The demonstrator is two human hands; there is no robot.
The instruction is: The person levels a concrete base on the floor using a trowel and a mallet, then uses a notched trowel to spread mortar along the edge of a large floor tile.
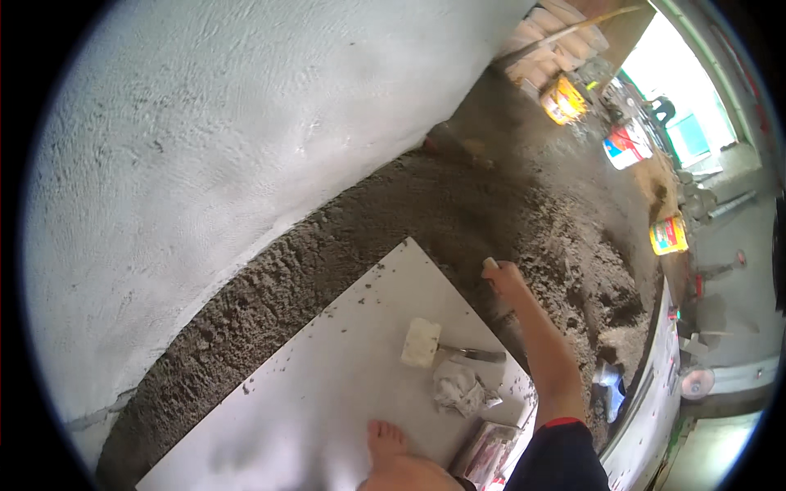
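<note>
My right hand [506,282] is closed round the pale handle [490,263] of a tool, over the dark, damp mortar bed. Whatever lies beyond the handle cannot be made out. The arm reaches forward from a black sleeve with a red edge. Below and left of the hand lies a large white tile [327,385], strewn with crumbs of mortar. On it rest a cream square-headed tool [421,342] with a dark handle and a crumpled whitish cloth [458,389]. A bare foot [386,438] is on the tile too. My left hand is out of sight.
A rough grey-white wall [188,147] borders the mortar on the left. Loose sandy mortar [573,245] is heaped at right. A yellow bucket [563,100], a red-and-blue bucket [626,147] and another yellow bucket [669,236] stand farther off, near stacked bags [557,53].
</note>
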